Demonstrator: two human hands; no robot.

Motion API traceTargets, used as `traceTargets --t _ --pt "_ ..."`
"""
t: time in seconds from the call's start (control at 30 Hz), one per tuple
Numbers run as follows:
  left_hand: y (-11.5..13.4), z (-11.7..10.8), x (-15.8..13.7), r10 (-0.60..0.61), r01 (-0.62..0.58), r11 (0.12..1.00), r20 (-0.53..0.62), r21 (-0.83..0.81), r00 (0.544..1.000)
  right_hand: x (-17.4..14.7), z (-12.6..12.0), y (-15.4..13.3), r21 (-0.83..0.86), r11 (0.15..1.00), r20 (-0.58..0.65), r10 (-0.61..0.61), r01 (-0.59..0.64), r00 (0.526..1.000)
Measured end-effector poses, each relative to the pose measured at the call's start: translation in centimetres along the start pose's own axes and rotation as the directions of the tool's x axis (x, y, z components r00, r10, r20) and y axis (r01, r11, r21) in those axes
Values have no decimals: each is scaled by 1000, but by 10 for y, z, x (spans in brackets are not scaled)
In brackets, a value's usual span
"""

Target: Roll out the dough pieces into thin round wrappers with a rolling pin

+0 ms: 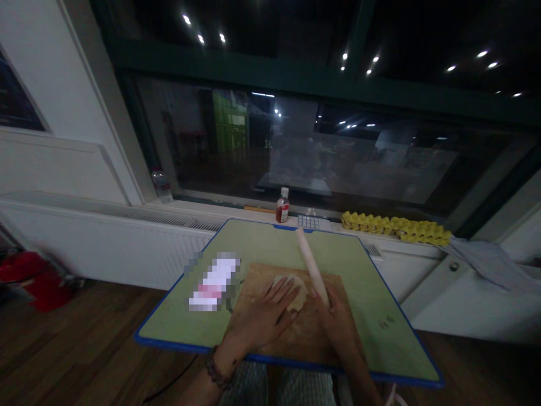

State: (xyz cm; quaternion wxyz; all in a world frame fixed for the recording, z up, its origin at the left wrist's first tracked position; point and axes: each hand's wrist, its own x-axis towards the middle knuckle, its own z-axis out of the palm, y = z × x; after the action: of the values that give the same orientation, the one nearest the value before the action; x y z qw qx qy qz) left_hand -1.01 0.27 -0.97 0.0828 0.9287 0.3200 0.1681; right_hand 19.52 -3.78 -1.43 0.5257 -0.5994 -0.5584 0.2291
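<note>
A flat, pale round of dough [299, 299] lies on a wooden board [257, 273]. My left hand [274, 307] rests on the dough with its fingers stretched out, covering the left part of it. To the right, my right hand [333, 316] is wrapped round the near end of a light wooden rolling pin [310, 259]. The pin slants away from me, its far end reaching past the board toward the table's back edge. It lies beside the dough, apart from it.
The board sits on a green table [262, 239] with a blue rim. A blurred-out bright rectangle [215, 282] lies left of the board. On the windowsill stand a bottle with a white cap [282, 207], yellow egg trays [393, 226] and a clear bottle [162, 186]. A radiator [105, 242] runs behind.
</note>
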Motion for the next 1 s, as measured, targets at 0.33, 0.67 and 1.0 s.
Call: traceTargets --t 0.33,0.67,1.0 --pt "23 -10 -21 102 -101 993 25 -54 994 9 -15 12 -414 894 169 -109 171 980" --pt "-18 -44 4 -40 69 996 -418 54 908 30 -31 20 -505 744 417 -235 439 878" --pt "-52 -16 40 -230 246 968 -237 41 944 27 -28 19 -453 752 414 -299 480 859"
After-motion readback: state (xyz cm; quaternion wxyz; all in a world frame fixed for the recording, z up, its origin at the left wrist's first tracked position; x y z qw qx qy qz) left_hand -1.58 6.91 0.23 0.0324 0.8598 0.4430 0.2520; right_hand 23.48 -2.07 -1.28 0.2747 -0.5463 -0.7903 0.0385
